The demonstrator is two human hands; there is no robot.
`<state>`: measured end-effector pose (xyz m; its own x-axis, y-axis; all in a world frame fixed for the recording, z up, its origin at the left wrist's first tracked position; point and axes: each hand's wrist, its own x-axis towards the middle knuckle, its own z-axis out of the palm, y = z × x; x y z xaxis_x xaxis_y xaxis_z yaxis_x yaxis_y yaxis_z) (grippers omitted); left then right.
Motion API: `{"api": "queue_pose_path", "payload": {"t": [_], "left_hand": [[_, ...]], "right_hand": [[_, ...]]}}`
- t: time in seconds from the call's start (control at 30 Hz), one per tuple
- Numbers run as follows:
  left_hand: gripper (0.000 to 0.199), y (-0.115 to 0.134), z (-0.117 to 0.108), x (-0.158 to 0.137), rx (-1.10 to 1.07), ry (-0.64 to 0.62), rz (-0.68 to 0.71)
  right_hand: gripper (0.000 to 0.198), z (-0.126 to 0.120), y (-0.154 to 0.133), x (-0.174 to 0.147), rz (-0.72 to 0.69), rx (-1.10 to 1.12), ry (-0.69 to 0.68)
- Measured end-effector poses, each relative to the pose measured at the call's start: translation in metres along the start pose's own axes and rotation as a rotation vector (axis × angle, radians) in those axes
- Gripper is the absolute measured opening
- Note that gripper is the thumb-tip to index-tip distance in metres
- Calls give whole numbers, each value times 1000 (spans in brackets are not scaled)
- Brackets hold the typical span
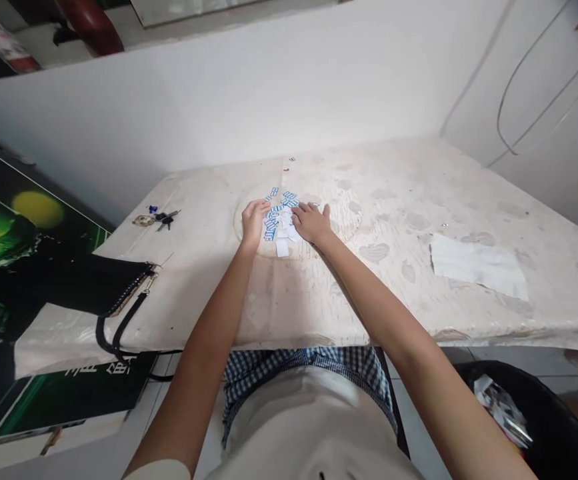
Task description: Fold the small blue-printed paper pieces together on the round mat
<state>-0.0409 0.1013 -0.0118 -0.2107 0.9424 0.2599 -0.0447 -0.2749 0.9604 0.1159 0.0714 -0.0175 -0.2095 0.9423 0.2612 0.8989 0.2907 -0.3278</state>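
A loose heap of small cards (270, 235) with blue print lies on the table in front of me, some turned to their plain white side. At the heap's left edge, my left hand (255, 221) rests with its fingers bent toward the cards, and I see nothing gripped in it. Flat on the right side of the heap is my right hand (313, 223), open with its fingers spread, covering some cards. One white card (282, 248) lies nearest to me. A few blue-printed cards (289, 198) lie just beyond my fingers.
The patterned tablecloth (319, 300) covers the table up to the white wall. Keys (167, 220) and a black bag (119, 287) with a strap lie at left. A white cloth or paper (479, 265) lies at right. A black-lined bin (533, 413) stands below.
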Motion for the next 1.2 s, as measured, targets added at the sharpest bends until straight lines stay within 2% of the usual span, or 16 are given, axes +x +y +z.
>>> {"api": "queue_pose_path", "payload": {"t": [0.17,0.33,0.67,1.07,1.2], "left_hand": [[17,-1,0,1,3,-4,-2],[20,-2,1,2,31,-22,-7],[21,-3,4,4,80,-48,-29],[18,-2,12,-2,85,-138,-30],[20,0,11,-5,48,-148,-16]], "right_hand": [[37,-3,-4,0,18,-105,93],[35,-5,0,3,-14,-154,105],[31,-4,9,4,16,-39,107],[66,-3,7,-2,-106,-29,24],[65,-2,7,-2,-123,-72,6]]}}
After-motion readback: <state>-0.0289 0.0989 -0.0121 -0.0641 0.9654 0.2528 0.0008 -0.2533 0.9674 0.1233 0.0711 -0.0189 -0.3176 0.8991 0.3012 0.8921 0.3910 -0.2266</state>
